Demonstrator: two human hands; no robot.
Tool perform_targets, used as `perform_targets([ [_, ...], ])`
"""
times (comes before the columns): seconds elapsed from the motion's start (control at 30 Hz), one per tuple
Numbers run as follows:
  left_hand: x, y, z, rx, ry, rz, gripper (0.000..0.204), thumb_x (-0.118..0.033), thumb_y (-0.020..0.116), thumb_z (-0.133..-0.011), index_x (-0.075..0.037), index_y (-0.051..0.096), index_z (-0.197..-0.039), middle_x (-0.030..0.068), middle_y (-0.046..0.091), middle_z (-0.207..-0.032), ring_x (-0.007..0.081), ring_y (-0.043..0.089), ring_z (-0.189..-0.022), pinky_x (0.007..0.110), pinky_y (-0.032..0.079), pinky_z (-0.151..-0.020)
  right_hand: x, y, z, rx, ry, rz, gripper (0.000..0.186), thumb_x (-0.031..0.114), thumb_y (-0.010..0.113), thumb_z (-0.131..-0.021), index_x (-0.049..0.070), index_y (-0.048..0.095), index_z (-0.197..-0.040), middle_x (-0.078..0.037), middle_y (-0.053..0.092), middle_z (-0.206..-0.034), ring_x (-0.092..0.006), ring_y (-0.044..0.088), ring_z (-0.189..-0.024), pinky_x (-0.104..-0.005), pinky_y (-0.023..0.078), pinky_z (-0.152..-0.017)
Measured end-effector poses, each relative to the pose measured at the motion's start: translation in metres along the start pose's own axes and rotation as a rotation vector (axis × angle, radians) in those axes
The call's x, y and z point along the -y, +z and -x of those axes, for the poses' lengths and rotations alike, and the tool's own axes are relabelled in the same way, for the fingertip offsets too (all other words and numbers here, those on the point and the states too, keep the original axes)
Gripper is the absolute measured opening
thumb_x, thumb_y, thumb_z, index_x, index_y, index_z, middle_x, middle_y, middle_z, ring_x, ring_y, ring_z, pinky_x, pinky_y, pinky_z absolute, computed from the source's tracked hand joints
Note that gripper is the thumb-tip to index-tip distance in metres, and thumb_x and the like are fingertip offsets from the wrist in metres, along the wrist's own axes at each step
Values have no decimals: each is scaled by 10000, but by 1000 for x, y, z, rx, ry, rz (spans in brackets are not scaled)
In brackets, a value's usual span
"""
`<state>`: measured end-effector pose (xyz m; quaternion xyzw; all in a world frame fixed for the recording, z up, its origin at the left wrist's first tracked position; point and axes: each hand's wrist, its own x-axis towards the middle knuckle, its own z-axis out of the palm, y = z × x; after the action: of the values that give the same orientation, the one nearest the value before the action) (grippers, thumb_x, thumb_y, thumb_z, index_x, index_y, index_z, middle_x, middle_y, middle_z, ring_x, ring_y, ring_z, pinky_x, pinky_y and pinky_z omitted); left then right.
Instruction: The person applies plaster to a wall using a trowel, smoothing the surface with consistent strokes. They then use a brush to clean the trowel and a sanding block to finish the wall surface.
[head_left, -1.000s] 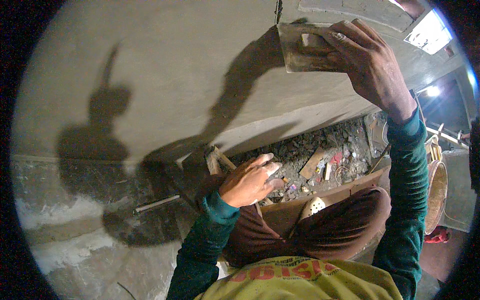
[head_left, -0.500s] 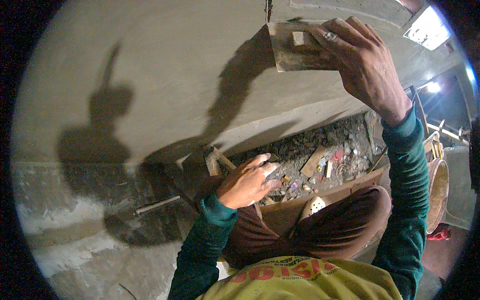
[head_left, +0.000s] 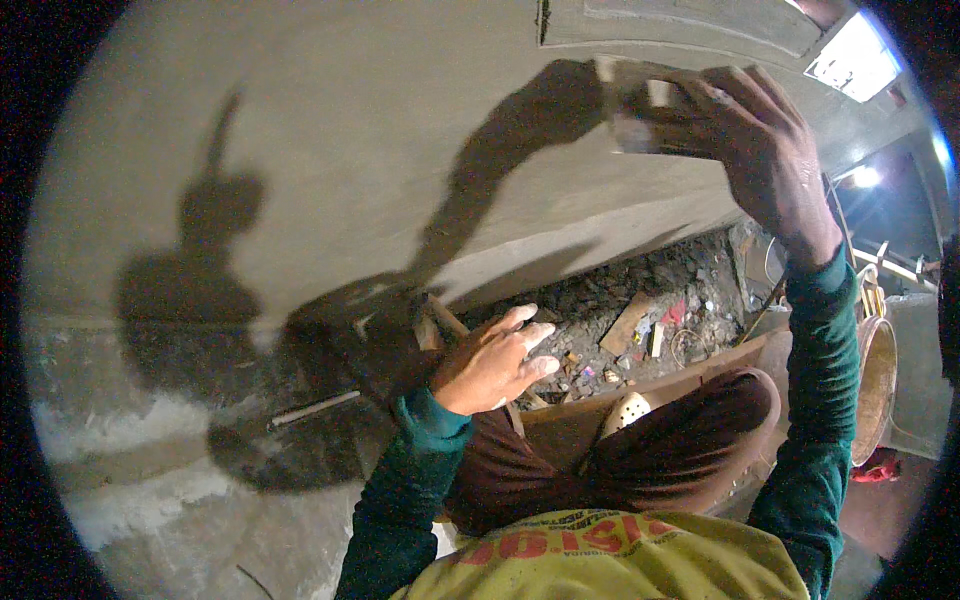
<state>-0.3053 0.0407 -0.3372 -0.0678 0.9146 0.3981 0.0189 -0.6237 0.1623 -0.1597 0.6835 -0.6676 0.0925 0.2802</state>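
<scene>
My right hand (head_left: pixel 765 140) grips a flat rectangular plastering trowel (head_left: pixel 632 136) at the upper right, fingers wrapped over its back. The trowel lies against or very close to the smooth grey plastered wall (head_left: pixel 340 130); motion blurs it, so contact is hard to judge. Its handle is mostly hidden under the fingers. Lower down, my left hand (head_left: pixel 492 368) hangs in front of my knees, fingers spread and holding nothing. Pale plaster dust coats its fingertips. A shadow of my head and right arm falls across the wall.
Below the wall runs a strip of rubble and litter (head_left: pixel 620 325), bordered by a wooden board (head_left: pixel 690 372). A bucket (head_left: pixel 875 390) stands at right, beneath a bright lamp (head_left: pixel 866 176). A thin pale stick (head_left: pixel 315 409) lies at left. A recessed panel edge (head_left: pixel 600 42) crosses the wall's top.
My right hand has moved the trowel to the right and slightly down along the wall, away from the dark corner of the recess. My left hand has barely moved.
</scene>
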Motion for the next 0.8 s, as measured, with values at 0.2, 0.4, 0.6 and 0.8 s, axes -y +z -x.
perform_targets([
  [0.2, 0, 2, 2, -8, -12, -19, 531, -396, 638, -987, 6, 623, -1334, 337, 536, -1400, 471, 552, -1280, 483, 449, -1089, 21, 10, -27, -28, -62, 0, 495, 82, 687, -834, 79, 631, -1325, -109, 640, -1216, -341, 609, -1055, -435, 531, -933],
  [0.4, -3, -4, 2, -6, -24, -21, 526, -393, 648, -982, -2, 623, -1333, 340, 535, -1398, 475, 553, -1275, 485, 456, -1080, 15, 12, -29, 0, -71, -8, 463, 105, 686, -871, 67, 626, -1328, -108, 640, -1201, -344, 606, -1054, -427, 525, -934],
  [0.6, 1, 0, 5, -39, 6, -17, 504, -378, 663, -977, -12, 629, -1322, 337, 539, -1395, 478, 557, -1269, 487, 464, -1071, 20, 14, -37, -33, -74, -23, 492, 84, 696, -832, 71, 633, -1320, -109, 637, -1196, -346, 603, -1048, -435, 526, -926],
  [0.8, -1, 2, 3, -12, -34, 4, 494, -369, 682, -968, -29, 629, -1322, 336, 522, -1413, 479, 542, -1289, 485, 457, -1084, 27, 13, -35, -40, -95, 17, 572, 35, 694, -741, 71, 640, -1309, -111, 627, -1222, -334, 597, -1038, -435, 526, -925],
])
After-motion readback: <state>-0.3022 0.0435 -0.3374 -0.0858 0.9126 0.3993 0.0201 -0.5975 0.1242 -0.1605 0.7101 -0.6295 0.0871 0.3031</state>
